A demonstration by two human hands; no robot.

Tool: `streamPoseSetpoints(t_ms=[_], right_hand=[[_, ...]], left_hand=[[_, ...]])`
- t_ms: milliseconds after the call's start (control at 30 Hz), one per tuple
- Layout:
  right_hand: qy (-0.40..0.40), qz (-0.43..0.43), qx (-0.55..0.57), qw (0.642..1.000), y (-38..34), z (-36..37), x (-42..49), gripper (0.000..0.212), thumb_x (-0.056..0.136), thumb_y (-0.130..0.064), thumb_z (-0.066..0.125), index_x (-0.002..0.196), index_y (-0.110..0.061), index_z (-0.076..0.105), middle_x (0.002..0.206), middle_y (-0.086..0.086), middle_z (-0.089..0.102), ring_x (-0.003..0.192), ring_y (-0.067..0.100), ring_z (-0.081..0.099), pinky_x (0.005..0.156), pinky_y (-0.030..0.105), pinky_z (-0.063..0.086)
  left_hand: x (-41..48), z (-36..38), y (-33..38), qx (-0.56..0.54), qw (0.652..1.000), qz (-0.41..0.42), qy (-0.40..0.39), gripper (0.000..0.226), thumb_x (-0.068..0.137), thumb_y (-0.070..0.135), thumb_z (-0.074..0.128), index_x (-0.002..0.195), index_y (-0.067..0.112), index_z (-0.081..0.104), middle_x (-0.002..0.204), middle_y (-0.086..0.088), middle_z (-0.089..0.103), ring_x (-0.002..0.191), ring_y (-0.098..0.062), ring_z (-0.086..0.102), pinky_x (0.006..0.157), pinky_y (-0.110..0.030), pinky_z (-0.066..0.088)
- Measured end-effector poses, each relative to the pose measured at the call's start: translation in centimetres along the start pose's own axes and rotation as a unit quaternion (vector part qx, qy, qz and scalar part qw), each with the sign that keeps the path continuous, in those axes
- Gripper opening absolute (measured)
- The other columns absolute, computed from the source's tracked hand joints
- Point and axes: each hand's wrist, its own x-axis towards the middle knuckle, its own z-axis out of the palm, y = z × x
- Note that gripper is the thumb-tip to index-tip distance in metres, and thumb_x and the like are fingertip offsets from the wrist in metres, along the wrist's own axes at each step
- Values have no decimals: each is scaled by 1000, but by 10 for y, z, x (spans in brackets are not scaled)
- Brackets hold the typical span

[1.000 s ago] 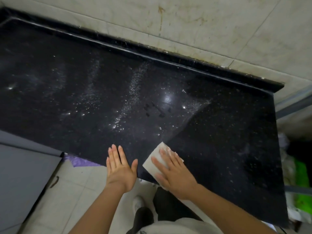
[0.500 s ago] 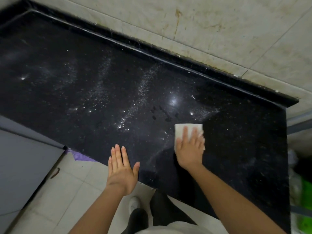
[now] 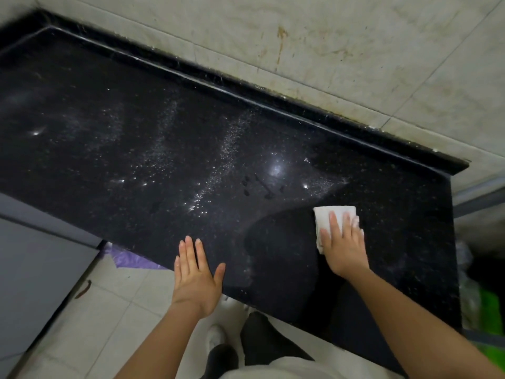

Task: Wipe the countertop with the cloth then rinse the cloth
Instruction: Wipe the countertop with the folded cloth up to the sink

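Right hand (image 3: 345, 246) lies flat, fingers straight, pressing a folded white cloth (image 3: 332, 216) onto the black countertop (image 3: 136, 138). The cloth sits toward the countertop's right end, about midway between its front edge and its raised back rim. Left hand (image 3: 195, 274) is released, fingers straight and together, thumb spread; its fingertips rest on the countertop's front edge and it holds nothing. Streaks of pale droplets or specks cross the countertop left of the cloth. Stained tiled wall (image 3: 314, 42) stands behind the countertop; tiled floor (image 3: 103, 318) lies below its front edge.
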Motion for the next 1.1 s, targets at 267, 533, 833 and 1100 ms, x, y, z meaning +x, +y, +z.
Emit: streamPoseSetpoints(t_ms=[267, 533, 833, 1100], right_hand=[[-8, -84, 69, 994, -139, 32, -76, 61, 96, -52, 4, 149, -29, -17, 152, 9, -29, 140, 32, -28, 112, 45, -18], [-55, -326, -37, 943, -108, 29, -111, 53, 102, -46, 8, 144, -40, -23, 151, -2, -34, 138, 21, -33, 111, 38, -22], [-22, 172, 104, 979, 5, 11, -75, 56, 101, -42, 7, 150, -28, -16, 159, 12, -17, 145, 31, -18, 118, 45, -6], [-29, -116, 53, 991, -137, 29, -79, 62, 90, -56, -8, 148, -35, -17, 155, 7, -25, 144, 34, -21, 111, 45, -20]], left_hand=[[-6, -2, -12, -197, 976, 59, 71, 64, 98, 46, 16, 151, 15, -2, 158, 1, -16, 138, -4, -25, 115, -28, -14], [-8, -2, -21, -168, 981, 79, 61, 66, 96, 49, 13, 152, 18, -2, 158, 2, -16, 142, -10, -21, 116, -32, -9], [-5, 4, -21, -42, 993, 82, 67, 71, 99, 48, 16, 148, 10, -17, 155, -10, -25, 141, -22, -26, 113, -35, -14], [-4, 0, -18, -42, 992, 71, 92, 72, 98, 49, 25, 151, 11, -7, 159, -10, -12, 146, -25, -12, 117, -37, -1]])
